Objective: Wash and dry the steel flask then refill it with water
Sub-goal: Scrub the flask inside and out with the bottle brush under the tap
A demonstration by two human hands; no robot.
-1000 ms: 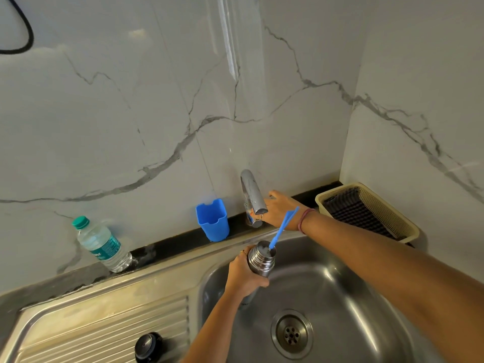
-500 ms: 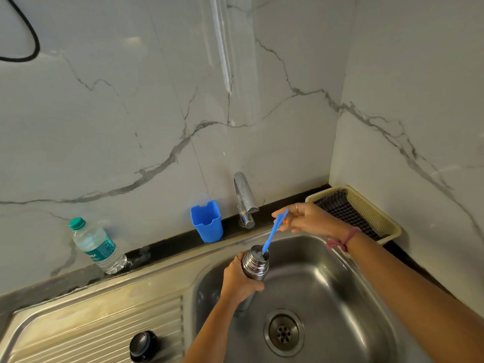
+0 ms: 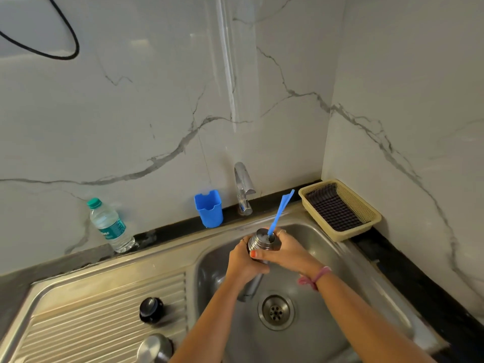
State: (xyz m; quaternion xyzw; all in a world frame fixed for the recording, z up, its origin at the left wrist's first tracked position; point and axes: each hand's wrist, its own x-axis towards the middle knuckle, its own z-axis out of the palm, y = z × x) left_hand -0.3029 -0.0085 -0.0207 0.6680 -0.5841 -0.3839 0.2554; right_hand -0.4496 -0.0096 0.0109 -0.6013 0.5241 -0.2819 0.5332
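Cylindrical steel flask [image 3: 258, 243] is being held upright over the stainless sink basin [image 3: 340, 258] | left hand [image 3: 242, 260] and right hand [image 3: 286, 251] are both being wrapped around it | blue plastic brush handle [image 3: 279, 213] is being left standing in the mouth | advice: neck is best kept steadied while scrubbing.

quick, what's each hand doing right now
Left hand: closed, gripping the steel flask over the sink.
Right hand: closed, fingers wrapped round the flask's neck; the blue brush sticks out untouched.
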